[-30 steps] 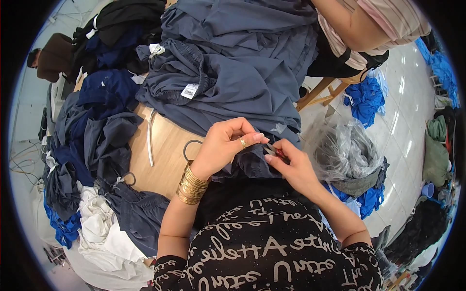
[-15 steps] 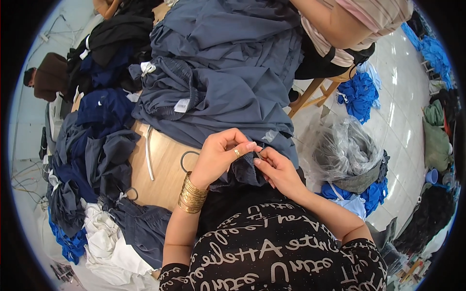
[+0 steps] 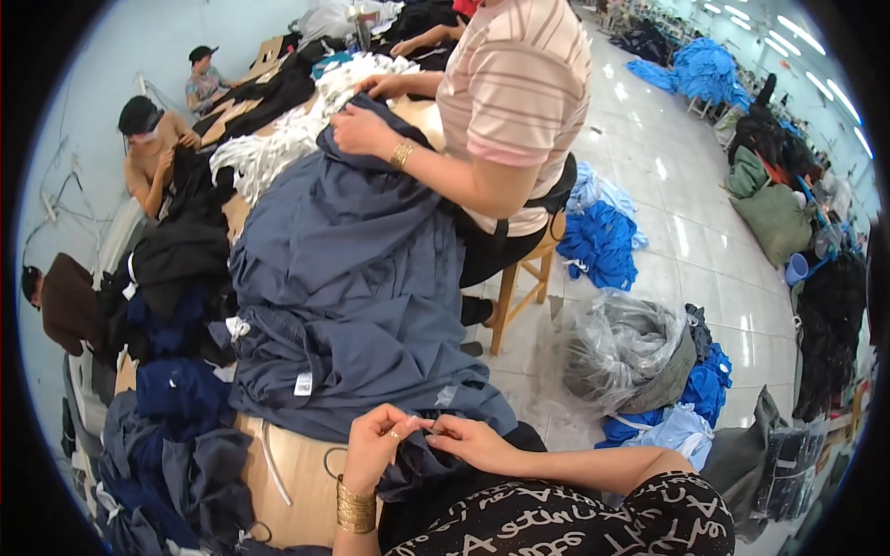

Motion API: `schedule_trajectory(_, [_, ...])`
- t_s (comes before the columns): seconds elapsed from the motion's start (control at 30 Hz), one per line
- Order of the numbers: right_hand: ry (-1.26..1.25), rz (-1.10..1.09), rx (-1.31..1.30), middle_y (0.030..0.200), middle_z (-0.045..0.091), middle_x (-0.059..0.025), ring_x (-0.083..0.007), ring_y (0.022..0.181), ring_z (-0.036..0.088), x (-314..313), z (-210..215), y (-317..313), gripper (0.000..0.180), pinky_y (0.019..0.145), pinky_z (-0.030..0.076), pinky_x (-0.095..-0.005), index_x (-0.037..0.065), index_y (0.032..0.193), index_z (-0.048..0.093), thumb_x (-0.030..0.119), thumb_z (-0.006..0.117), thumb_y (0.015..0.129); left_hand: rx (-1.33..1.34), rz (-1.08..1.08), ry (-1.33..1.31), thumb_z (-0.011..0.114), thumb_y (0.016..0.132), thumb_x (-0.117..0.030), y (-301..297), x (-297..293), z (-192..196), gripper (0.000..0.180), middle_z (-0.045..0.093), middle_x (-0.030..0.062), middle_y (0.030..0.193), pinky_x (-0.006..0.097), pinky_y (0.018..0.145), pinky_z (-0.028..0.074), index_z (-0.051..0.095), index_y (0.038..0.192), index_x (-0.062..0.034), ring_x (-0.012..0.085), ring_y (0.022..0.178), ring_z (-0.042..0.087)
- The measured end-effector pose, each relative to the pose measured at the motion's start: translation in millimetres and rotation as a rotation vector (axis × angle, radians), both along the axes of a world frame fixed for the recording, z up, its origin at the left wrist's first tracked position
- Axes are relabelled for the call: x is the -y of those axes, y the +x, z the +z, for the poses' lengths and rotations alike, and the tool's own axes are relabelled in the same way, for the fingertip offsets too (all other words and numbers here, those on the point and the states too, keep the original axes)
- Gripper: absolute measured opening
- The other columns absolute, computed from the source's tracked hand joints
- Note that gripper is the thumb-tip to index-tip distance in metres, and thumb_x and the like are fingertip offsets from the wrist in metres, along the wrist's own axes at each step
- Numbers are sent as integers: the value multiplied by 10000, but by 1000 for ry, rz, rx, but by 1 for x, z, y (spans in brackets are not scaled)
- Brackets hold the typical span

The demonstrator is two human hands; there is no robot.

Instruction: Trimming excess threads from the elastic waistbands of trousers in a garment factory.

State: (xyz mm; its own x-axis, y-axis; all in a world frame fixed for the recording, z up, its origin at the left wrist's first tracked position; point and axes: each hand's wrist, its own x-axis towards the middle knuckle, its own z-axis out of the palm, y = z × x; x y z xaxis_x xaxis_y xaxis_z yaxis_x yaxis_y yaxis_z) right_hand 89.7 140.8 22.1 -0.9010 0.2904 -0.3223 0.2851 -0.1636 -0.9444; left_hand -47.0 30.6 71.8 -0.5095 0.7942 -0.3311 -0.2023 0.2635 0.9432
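Low in the view, my left hand (image 3: pixel 378 443), with a ring and a stack of gold bangles at the wrist, is closed in a pinch at the edge of a dark, gathered garment (image 3: pixel 419 471). My right hand (image 3: pixel 475 445) pinches the same garment just beside it, so the fingertips of both hands nearly meet. Any small detail between the fingertips is too fine to make out. The garment hangs over my lap at the table's edge. Beyond it spreads a large heap of slate-blue garments (image 3: pixel 362 324) with a white label (image 3: pixel 303 384) and a white knotted tie.
A bent pale strip (image 3: pixel 275 463) and a dark ring (image 3: pixel 334 461) lie on the wooden tabletop (image 3: pixel 301 496). Navy garments (image 3: pixel 185 398) pile up on the left. Across the heap a co-worker in a striped shirt (image 3: pixel 519 102) handles cloth. Rightward on the floor sits a plastic-lined sack (image 3: pixel 630 347).
The view has tilted upward, showing the co-worker's hands, more people and the room beyond. Both my hands still pinch the dark garment, fingertips close together.
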Motion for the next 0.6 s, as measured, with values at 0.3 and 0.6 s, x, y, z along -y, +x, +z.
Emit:
schedule_trajectory(0.3, [-178, -13, -11, 657, 448, 32, -45, 573, 395, -1, -10, -1, 242, 521, 316, -208, 53, 781, 512, 258, 563, 898, 78, -3, 84, 578, 872, -85, -3, 5, -9, 137, 679, 122, 898, 138, 414, 295, 547, 761, -9, -11, 505, 415])
schedule_trajectory(0.6, [21, -99, -47, 681, 451, 37, -55, 636, 406, -16, -21, -1, 301, 564, 353, -225, 56, 839, 529, 342, 621, 855, -505, 254, 36, 673, 779, -63, 2, 9, -12, 126, 625, 52, 746, 226, 578, 421, 599, 734, 29, 91, 591, 503])
